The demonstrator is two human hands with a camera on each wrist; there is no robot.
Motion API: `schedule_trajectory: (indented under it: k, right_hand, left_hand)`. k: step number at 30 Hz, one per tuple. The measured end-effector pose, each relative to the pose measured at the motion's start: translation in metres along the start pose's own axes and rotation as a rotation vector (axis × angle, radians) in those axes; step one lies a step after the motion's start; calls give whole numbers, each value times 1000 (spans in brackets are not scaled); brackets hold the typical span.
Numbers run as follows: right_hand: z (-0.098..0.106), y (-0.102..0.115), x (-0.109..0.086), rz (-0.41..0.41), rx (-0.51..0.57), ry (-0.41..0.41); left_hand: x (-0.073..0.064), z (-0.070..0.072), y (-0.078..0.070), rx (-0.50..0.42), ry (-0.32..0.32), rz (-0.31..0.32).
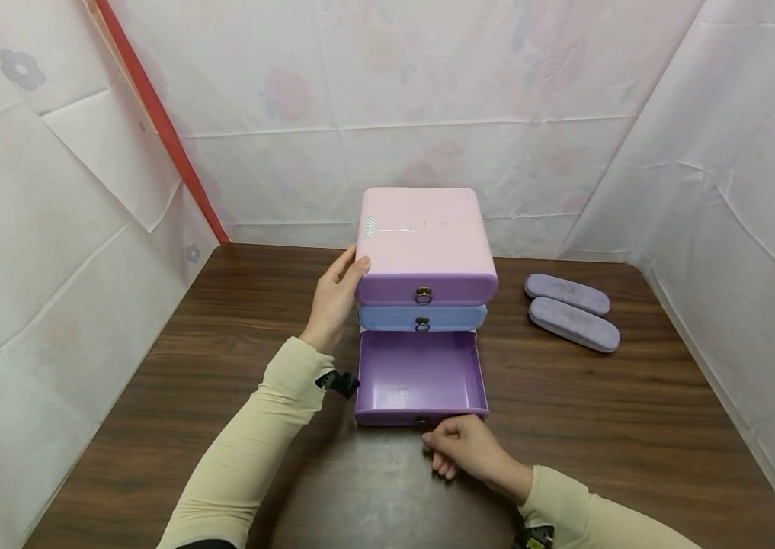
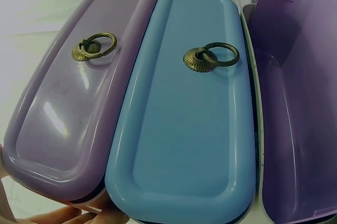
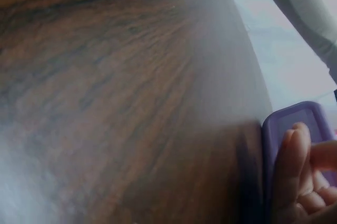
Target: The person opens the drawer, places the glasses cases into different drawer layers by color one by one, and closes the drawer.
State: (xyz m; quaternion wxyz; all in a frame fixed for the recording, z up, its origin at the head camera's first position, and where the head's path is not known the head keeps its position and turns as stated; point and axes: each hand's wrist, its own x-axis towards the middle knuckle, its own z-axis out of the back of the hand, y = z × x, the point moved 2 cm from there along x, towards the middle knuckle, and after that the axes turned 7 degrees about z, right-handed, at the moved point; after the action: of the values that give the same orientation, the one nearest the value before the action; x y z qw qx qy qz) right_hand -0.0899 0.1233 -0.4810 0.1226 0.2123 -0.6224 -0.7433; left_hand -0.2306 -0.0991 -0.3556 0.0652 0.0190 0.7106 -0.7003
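Observation:
A small drawer cabinet [image 1: 428, 229] with a pink top stands on the table. Its top purple drawer [image 1: 456, 290] and middle blue drawer [image 1: 387, 317] are closed, each with a brass ring pull. The bottom purple drawer [image 1: 421, 370] is pulled far out, and its visible inside holds nothing. My left hand [image 1: 332, 301] rests against the cabinet's left side near the upper front corner, thumb toward the top. At the front of the bottom drawer, my right hand [image 1: 465, 450] pinches its ring pull with thumb and finger; the fingers mostly hide the ring.
Two grey-purple elongated cases [image 1: 574, 324] lie side by side to the cabinet's right. The dark wooden table [image 1: 250, 320] is bordered by white patterned sheets [image 1: 291, 175] at the back and both sides. A red strip [image 1: 164, 122] runs down the back left corner.

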Motion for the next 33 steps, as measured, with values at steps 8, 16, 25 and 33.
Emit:
schedule_trajectory:
  k: [8,16,25,33]
  right_hand:
    - [13,35,-5,248,-98,30]
    - [60,68,2,411,-215,-167]
    - [144,86,14,415,-354,-416]
    - [200,83,22,354,-645,-611]
  left_hand:
    - [-1,0,0,6,8,-7]
    - [1,1,2,-2,15,-2]
    - [0,2,2,5,19,1]
    - [-1,1,1,12,16,1]
